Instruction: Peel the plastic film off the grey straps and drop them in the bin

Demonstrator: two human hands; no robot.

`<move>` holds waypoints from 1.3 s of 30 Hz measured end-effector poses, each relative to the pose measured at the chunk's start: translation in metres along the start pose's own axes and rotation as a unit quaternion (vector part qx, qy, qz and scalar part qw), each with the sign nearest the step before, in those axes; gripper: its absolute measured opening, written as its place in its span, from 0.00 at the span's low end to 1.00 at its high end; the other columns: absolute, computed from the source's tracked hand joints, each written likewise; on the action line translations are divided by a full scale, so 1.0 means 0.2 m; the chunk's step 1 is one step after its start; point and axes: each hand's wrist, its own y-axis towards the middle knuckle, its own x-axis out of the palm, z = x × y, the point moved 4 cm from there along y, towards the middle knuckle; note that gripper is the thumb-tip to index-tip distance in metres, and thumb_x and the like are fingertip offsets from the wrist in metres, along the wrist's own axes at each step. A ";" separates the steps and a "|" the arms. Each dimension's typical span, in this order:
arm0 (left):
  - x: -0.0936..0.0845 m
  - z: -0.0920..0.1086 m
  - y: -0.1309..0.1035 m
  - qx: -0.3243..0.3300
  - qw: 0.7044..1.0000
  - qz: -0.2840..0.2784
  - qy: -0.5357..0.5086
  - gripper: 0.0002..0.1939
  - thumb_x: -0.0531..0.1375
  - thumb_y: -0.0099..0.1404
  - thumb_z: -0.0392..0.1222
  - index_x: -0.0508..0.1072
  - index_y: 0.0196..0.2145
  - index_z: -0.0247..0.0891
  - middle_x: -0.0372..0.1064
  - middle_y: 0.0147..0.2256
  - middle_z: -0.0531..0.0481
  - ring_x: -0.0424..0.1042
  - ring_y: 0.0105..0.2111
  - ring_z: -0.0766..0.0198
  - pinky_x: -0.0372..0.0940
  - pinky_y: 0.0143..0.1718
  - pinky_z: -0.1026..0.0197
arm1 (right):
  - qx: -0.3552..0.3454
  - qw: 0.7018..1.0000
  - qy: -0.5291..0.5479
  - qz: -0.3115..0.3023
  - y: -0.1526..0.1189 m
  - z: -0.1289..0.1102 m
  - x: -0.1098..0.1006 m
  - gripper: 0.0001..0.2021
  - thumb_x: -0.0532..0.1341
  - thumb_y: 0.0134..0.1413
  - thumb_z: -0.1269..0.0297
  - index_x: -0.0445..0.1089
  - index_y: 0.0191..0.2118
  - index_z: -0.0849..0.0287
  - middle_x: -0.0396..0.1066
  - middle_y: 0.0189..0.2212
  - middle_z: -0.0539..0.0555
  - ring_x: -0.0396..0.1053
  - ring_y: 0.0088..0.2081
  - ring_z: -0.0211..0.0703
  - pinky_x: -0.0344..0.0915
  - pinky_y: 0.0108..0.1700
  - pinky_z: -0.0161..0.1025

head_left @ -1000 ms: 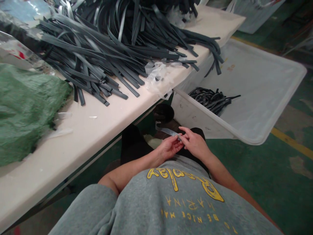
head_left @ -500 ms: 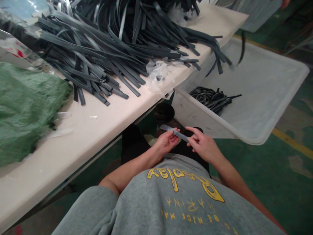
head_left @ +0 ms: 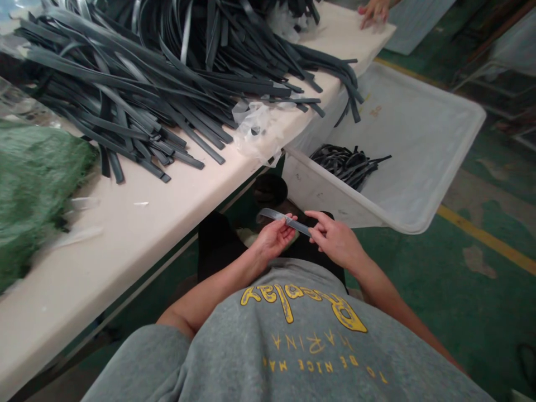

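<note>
A dark grey strip [head_left: 300, 226] is held across my lap between both hands, its curved end pointing left. My left hand [head_left: 276, 237] grips it near the middle, palm turned up, with the thumb pressed on it. My right hand [head_left: 333, 237] pinches its right end between thumb and fingers, the index finger stretched out above. Many similar strips [head_left: 176, 106] lie in a large pile on the table beyond, several ends hanging over its edge. Beside them is crumpled clear plastic [head_left: 255, 131].
A white table [head_left: 138, 234] runs diagonally at the left, with green woven sacking [head_left: 37, 190] on it. A white bin [head_left: 419, 156] holds a bundle of dark strips [head_left: 347, 164]. Another person's hand [head_left: 374, 11] rests at the table's far corner.
The whole view has shifted, so the table and bin sit further left. Another person's hand now shows at the far table corner. The strip stays in both my hands.
</note>
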 end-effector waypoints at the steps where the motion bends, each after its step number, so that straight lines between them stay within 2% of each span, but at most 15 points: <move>1: 0.01 -0.02 0.00 -0.005 1.000 -0.008 0.004 0.09 0.55 0.69 0.33 0.76 0.39 0.33 0.76 0.39 0.44 0.75 0.35 0.68 0.68 0.47 0.64 | 0.001 1.000 -0.006 0.004 0.02 -0.01 0.02 0.20 0.54 0.60 0.66 0.65 0.58 0.56 0.75 0.26 0.47 0.68 0.20 0.36 0.64 0.30 0.34; 4: 0.02 -0.06 -0.01 -0.010 1.000 -0.015 0.006 0.09 0.55 0.69 0.32 0.76 0.39 0.32 0.76 0.35 0.46 0.74 0.32 0.69 0.69 0.44 0.65 | -0.015 1.000 -0.010 0.010 0.08 -0.04 0.07 0.19 0.55 0.61 0.66 0.65 0.58 0.58 0.76 0.29 0.49 0.71 0.25 0.39 0.66 0.34 0.35; 6: 0.02 -0.04 -0.01 -0.007 1.000 -0.010 -0.004 0.10 0.54 0.69 0.32 0.76 0.37 0.31 0.76 0.34 0.46 0.74 0.32 0.69 0.69 0.43 0.66 | -0.049 0.999 -0.013 0.014 0.07 -0.06 0.07 0.20 0.57 0.60 0.65 0.65 0.58 0.58 0.77 0.33 0.51 0.73 0.31 0.42 0.67 0.37 0.38; 9: -0.01 0.02 0.00 -0.006 1.000 0.010 -0.022 0.09 0.54 0.68 0.32 0.76 0.37 0.32 0.76 0.35 0.45 0.76 0.35 0.67 0.70 0.43 0.65 | -0.150 0.988 -0.018 0.020 -0.04 -0.06 0.00 0.18 0.61 0.58 0.65 0.67 0.55 0.55 0.75 0.41 0.54 0.73 0.41 0.46 0.68 0.45 0.42; 12: -0.01 0.06 0.01 -0.011 0.999 0.029 -0.028 0.08 0.55 0.67 0.32 0.75 0.37 0.32 0.77 0.34 0.45 0.76 0.34 0.66 0.70 0.42 0.64 | -0.244 0.969 -0.002 0.047 -0.15 -0.06 -0.08 0.13 0.59 0.61 0.64 0.70 0.51 0.54 0.73 0.45 0.55 0.71 0.46 0.46 0.68 0.49 0.44; 15: 0.01 0.05 0.00 -0.031 0.999 0.030 -0.021 0.09 0.55 0.67 0.31 0.75 0.39 0.30 0.77 0.33 0.44 0.76 0.32 0.66 0.71 0.39 0.65 | -0.287 0.954 0.006 0.083 -0.19 -0.06 -0.11 0.11 0.57 0.65 0.64 0.71 0.50 0.54 0.74 0.44 0.56 0.72 0.46 0.45 0.70 0.49 0.43; 18: 0.03 0.03 -0.02 -0.047 0.998 0.028 -0.020 0.09 0.55 0.67 0.31 0.75 0.40 0.29 0.77 0.31 0.44 0.77 0.30 0.66 0.72 0.37 0.64 | -0.325 0.942 0.004 0.085 -0.18 -0.08 -0.13 0.11 0.57 0.65 0.64 0.70 0.50 0.55 0.75 0.44 0.56 0.72 0.46 0.43 0.70 0.49 0.41; 24: 0.03 0.04 -0.05 -0.054 0.998 0.030 -0.017 0.09 0.54 0.67 0.30 0.75 0.38 0.28 0.76 0.29 0.44 0.77 0.29 0.66 0.71 0.33 0.67 | -0.352 0.936 -0.003 -0.025 -0.22 -0.14 -0.16 0.11 0.53 0.67 0.65 0.72 0.47 0.55 0.76 0.41 0.53 0.74 0.42 0.40 0.69 0.42 0.36; 26: 0.04 0.04 -0.06 -0.060 0.998 0.020 -0.014 0.09 0.54 0.67 0.30 0.75 0.37 0.29 0.76 0.29 0.44 0.77 0.29 0.66 0.71 0.32 0.67 | -0.356 0.933 -0.027 -0.030 -0.23 -0.13 -0.16 0.12 0.51 0.68 0.65 0.72 0.45 0.55 0.76 0.38 0.53 0.73 0.38 0.40 0.68 0.38 0.35; 31: 0.06 0.00 -0.06 -0.080 0.996 -0.021 0.015 0.09 0.54 0.68 0.32 0.75 0.38 0.29 0.77 0.32 0.44 0.77 0.30 0.65 0.72 0.34 0.64 | -0.370 0.927 -0.047 0.045 -0.16 -0.10 -0.11 0.12 0.52 0.67 0.67 0.74 0.43 0.55 0.75 0.38 0.54 0.73 0.38 0.40 0.67 0.39 0.36; 35: 0.07 -0.02 -0.07 -0.080 0.995 -0.046 0.035 0.09 0.53 0.68 0.32 0.74 0.37 0.30 0.75 0.28 0.46 0.76 0.27 0.65 0.71 0.35 0.62 | -0.383 0.913 -0.036 0.132 -0.02 -0.08 -0.02 0.10 0.55 0.63 0.69 0.74 0.38 0.55 0.74 0.45 0.57 0.71 0.47 0.47 0.68 0.48 0.46; 37: 0.07 -0.02 -0.08 -0.071 0.996 -0.056 0.024 0.10 0.52 0.68 0.32 0.73 0.34 0.31 0.74 0.27 0.46 0.76 0.27 0.64 0.72 0.36 0.61 | -0.406 0.901 -0.013 0.153 0.02 -0.08 0.02 0.10 0.54 0.64 0.70 0.73 0.38 0.56 0.74 0.47 0.58 0.70 0.50 0.48 0.66 0.53 0.50; 39: 0.06 -0.02 -0.07 -0.075 0.995 -0.070 0.003 0.12 0.51 0.69 0.36 0.73 0.34 0.31 0.74 0.27 0.45 0.76 0.28 0.62 0.72 0.36 0.60 | -0.399 0.904 0.016 0.150 0.02 -0.08 0.02 0.09 0.54 0.65 0.68 0.73 0.40 0.57 0.76 0.44 0.57 0.72 0.47 0.47 0.67 0.52 0.48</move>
